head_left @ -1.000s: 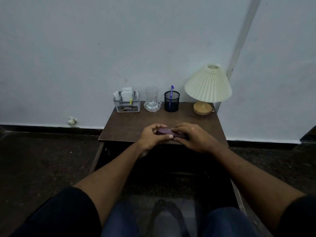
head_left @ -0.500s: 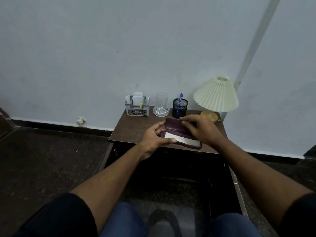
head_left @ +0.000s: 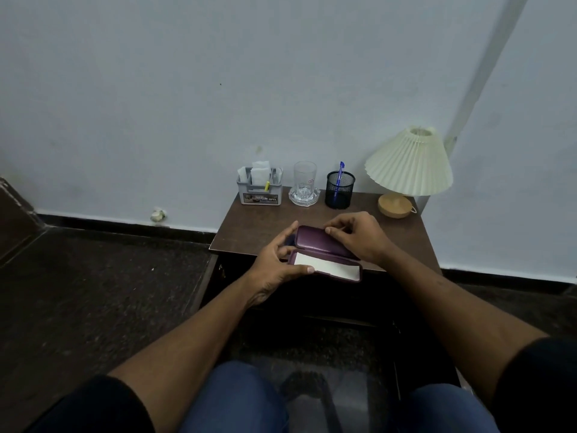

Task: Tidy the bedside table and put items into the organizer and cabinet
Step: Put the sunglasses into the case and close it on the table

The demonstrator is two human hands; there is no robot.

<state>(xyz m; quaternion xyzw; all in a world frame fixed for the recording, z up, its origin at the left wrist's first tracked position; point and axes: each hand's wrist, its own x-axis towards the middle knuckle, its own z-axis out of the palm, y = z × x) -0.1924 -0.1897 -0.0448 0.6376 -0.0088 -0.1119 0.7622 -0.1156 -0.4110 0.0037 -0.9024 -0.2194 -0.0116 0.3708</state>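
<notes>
A purple hinged case is open over the front edge of the brown bedside table, with a white cloth lining showing in its lower half. My left hand grips the case's left end, thumb on the white lining. My right hand holds the raised lid from the right, fingertips on its top. A grey organizer with white packets stands at the table's back left. Below the tabletop the cabinet is dark inside.
Along the back of the table stand a glass tumbler on a glass dish, a black mesh pen cup with a blue pen, and a pleated cream lamp on a wooden base. A white wall rises behind. Dark floor lies to the left.
The case was shut flat between both hands a second ago; now its lid is raised and the white lining shows. The view has tilted and shifted.
</notes>
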